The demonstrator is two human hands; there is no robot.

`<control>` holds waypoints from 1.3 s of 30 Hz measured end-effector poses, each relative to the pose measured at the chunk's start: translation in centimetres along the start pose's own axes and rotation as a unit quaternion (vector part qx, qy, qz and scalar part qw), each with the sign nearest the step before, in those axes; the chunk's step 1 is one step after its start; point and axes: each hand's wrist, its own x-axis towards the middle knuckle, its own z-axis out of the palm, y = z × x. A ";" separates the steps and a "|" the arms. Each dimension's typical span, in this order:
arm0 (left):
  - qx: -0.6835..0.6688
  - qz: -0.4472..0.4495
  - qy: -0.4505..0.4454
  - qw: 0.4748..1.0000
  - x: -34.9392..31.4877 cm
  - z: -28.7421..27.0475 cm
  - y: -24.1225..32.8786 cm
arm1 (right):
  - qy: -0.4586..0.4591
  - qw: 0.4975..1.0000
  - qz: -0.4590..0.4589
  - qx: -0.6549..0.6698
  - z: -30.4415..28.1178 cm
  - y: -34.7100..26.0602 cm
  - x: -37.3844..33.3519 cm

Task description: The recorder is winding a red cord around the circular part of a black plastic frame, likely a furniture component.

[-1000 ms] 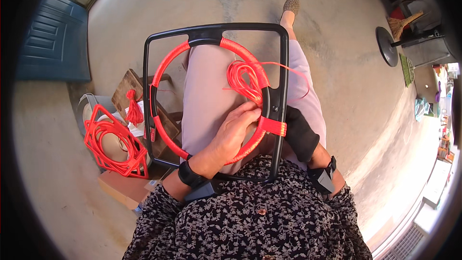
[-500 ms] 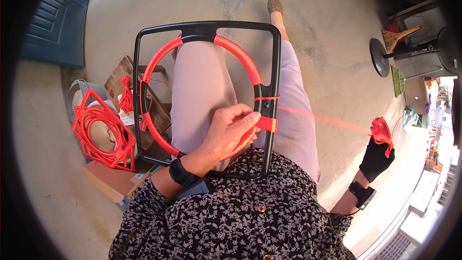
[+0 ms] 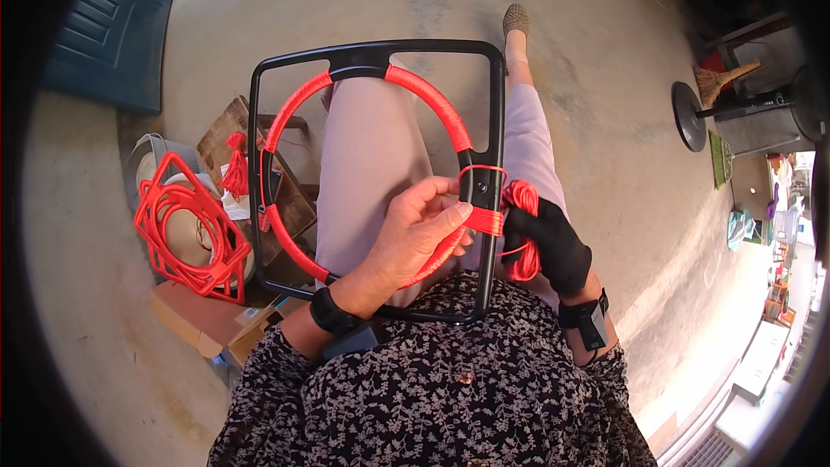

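The step in hand looks to be binding the black frame (image 3: pixel 499 112), which lies over the lap (image 3: pixel 372 143) around the left hand (image 3: pixel 408 239); that hand pinches the red band (image 3: pixel 488 222), thumb over fingers, with a cord loop (image 3: pixel 482 167) just beyond it. The gloved right hand (image 3: pixel 555 246), just across the side bar (image 3: pixel 486 277), curls closed around the cord bundle (image 3: pixel 522 194), and the next move seems to call for pulling the loop snug against the band.

The frame (image 3: pixel 361 60) lies over the thighs (image 3: pixel 367 169), a cord bundle (image 3: pixel 522 270) just right of it, a box (image 3: pixel 201 313) left.
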 end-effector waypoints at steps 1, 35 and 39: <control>-0.001 0.001 0.003 1.000 0.0 0.0 0.0 | -0.036 0.999 0.002 0.004 0.3 -0.4 -0.1; 0.199 0.229 0.157 0.940 0.5 -0.3 -0.5 | 0.151 0.894 -0.292 -0.304 2.8 -2.5 4.1; 0.305 0.414 0.212 0.831 0.1 -0.3 -0.1 | 0.136 0.805 -0.450 -0.362 4.8 -4.8 2.7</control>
